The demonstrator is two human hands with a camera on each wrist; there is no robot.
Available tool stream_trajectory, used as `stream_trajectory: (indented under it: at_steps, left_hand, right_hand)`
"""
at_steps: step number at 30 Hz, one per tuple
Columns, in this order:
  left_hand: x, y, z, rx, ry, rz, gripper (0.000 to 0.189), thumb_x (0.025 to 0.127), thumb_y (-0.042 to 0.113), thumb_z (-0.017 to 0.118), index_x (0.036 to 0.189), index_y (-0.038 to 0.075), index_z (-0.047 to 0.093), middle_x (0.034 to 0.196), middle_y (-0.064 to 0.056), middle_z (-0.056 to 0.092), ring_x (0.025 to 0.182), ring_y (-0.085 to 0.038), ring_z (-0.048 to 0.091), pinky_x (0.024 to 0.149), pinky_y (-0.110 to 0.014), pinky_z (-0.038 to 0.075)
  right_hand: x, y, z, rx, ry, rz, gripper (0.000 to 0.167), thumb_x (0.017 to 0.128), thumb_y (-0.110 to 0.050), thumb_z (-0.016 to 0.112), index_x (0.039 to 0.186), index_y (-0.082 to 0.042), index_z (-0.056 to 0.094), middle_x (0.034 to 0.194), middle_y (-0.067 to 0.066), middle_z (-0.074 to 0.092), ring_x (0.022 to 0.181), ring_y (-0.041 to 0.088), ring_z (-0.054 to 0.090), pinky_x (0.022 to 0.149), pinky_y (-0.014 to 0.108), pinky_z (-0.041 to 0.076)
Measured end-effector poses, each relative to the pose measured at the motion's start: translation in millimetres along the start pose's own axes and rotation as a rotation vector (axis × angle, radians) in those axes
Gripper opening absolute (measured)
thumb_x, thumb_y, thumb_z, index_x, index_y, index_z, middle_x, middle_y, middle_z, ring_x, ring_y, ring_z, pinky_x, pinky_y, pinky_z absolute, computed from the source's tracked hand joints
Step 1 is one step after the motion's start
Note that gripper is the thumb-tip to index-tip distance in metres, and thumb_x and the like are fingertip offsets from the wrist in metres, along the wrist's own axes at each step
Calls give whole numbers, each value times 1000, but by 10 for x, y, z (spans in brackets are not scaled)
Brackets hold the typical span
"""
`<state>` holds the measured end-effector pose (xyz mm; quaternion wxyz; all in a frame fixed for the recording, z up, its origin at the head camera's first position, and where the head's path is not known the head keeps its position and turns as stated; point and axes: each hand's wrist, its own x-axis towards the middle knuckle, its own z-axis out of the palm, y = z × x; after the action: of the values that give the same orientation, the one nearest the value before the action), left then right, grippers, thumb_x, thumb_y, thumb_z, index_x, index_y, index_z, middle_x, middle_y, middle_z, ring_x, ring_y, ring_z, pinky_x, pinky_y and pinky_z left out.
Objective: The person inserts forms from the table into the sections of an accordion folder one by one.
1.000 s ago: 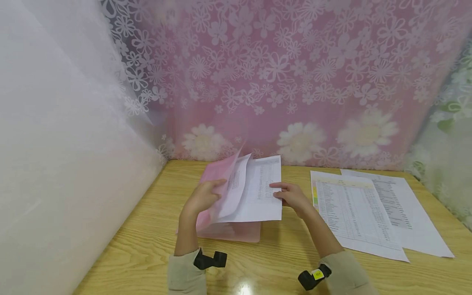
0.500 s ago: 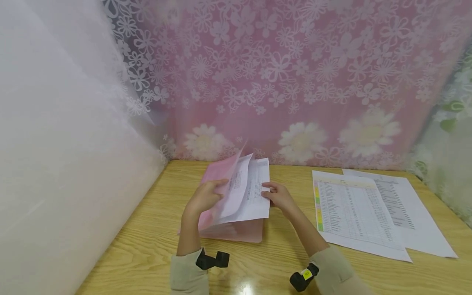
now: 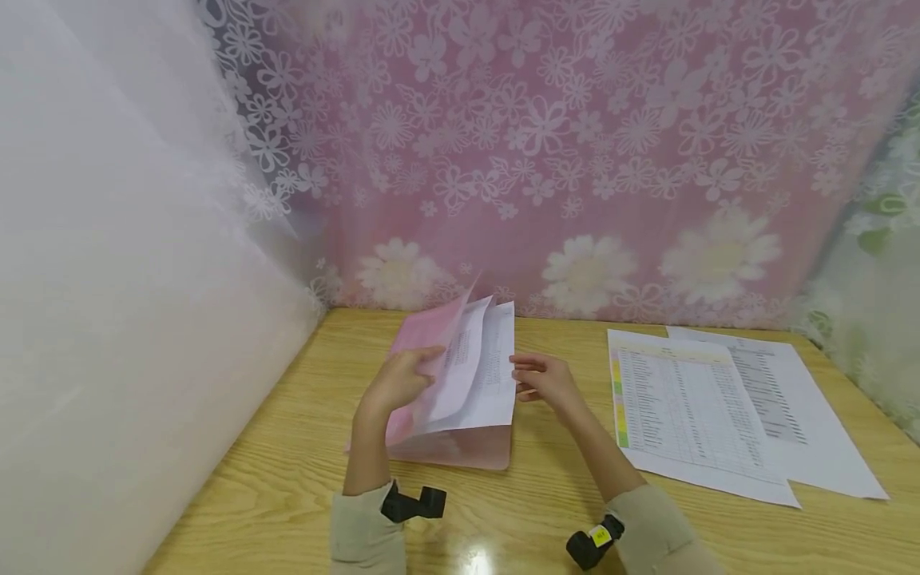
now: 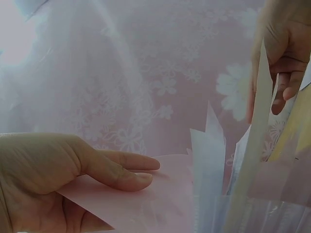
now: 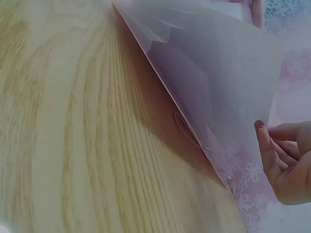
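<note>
A pink plastic folder (image 3: 467, 451) lies on the wooden table with its cover (image 4: 165, 189) lifted. My left hand (image 3: 395, 385) pinches this cover between thumb and fingers. White printed sheets stand inside the folder: a front sheet (image 3: 460, 359) curves beside the cover, and a rear sheet (image 3: 497, 367) sticks out to the right. At the rear sheet's right edge is my right hand (image 3: 549, 385), its fingers loosely extended with the fingertips right at the paper. In the right wrist view, these fingertips overlap the edge of the sheet (image 5: 243, 73). Clear inner pockets (image 4: 277, 213) show in the left wrist view.
Two overlapping printed sheets lie at the right of the table (image 3: 546, 511): one with a coloured left strip (image 3: 690, 407), the other (image 3: 805, 407) partly under it. A pink flowered curtain (image 3: 575, 160) hangs behind, and a whitish sheet wall (image 3: 144, 279) rises at the left.
My right hand has moved left with the rear sheet, which slid further into the folder; its fingers have now loosened at the sheet's edge. My left hand has stayed on the cover.
</note>
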<state>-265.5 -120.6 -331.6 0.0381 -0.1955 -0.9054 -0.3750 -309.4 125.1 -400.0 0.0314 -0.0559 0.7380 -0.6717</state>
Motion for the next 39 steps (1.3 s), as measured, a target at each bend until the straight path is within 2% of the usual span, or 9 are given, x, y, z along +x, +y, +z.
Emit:
stream_trajectory:
  at_steps: [3, 12, 16, 19, 25, 28, 32, 35, 39]
  left_hand:
    - [-1, -6, -7, -7, -1, 10, 47, 79, -9, 55, 126, -5, 52, 130, -16, 50, 124, -30, 37, 98, -41, 32]
    - [-10, 2, -16, 1, -3, 10, 48, 79, -9, 55, 126, -5, 52, 130, -15, 50, 123, -26, 39, 97, -40, 34]
    - [-4, 0, -8, -5, -4, 2, 48, 79, -9, 55, 126, -4, 53, 130, -14, 50, 109, -22, 47, 87, -37, 37]
    - [5, -10, -3, -4, -1, -9, 48, 79, -8, 56, 127, -3, 53, 130, -12, 51, 98, -22, 47, 81, -35, 37]
    - [9, -30, -3, 5, 0, -14, 47, 80, -7, 56, 127, -2, 53, 130, -12, 50, 99, -22, 48, 80, -35, 38]
    - [4, -33, -1, -6, -4, -11, 47, 80, -7, 56, 127, -3, 53, 131, -13, 50, 110, -23, 47, 87, -38, 38]
    - [3, -39, 4, -23, -4, -9, 46, 81, -8, 56, 127, -4, 52, 131, -14, 49, 124, -26, 38, 97, -41, 34]
    - [8, -41, 1, -26, -4, -8, 46, 81, -8, 56, 126, -4, 52, 131, -14, 49, 124, -26, 38, 96, -40, 34]
    - [14, -59, -10, -9, -2, -16, 47, 80, -8, 56, 127, -3, 53, 131, -13, 49, 118, -22, 42, 87, -37, 37]
  right_hand:
    - [46, -9, 91, -4, 1, -3, 34, 85, 0, 60, 118, 8, 57, 106, 22, 61, 63, 16, 62, 58, 31, 53]
    - [132, 21, 293, -17, 8, 8, 29, 85, 1, 58, 113, 8, 60, 98, 20, 65, 55, 15, 60, 51, 28, 51]
    - [147, 46, 361, -42, 32, 15, 27, 85, 0, 59, 111, 6, 62, 97, 18, 66, 54, 15, 60, 50, 26, 50]
    - [151, 45, 401, -57, 44, 11, 27, 84, 0, 60, 110, 6, 62, 97, 19, 66, 55, 16, 61, 51, 26, 51]
    - [130, 32, 420, -71, 41, -1, 26, 85, 1, 58, 110, 7, 62, 97, 20, 65, 58, 19, 62, 53, 29, 52]
    - [96, 36, 352, -38, 28, -26, 28, 87, 1, 55, 114, 10, 58, 100, 24, 63, 62, 24, 64, 55, 32, 52]
    - [21, 12, 164, 15, 21, -67, 32, 90, -3, 54, 119, 11, 53, 106, 26, 61, 68, 25, 66, 58, 33, 53]
    - [-59, -23, -32, 12, 33, -101, 33, 92, -7, 54, 121, 9, 52, 107, 24, 61, 71, 22, 66, 61, 31, 53]
    - [-181, -75, -319, -11, 60, -123, 36, 93, -10, 53, 124, 8, 50, 110, 21, 61, 76, 20, 66, 65, 30, 52]
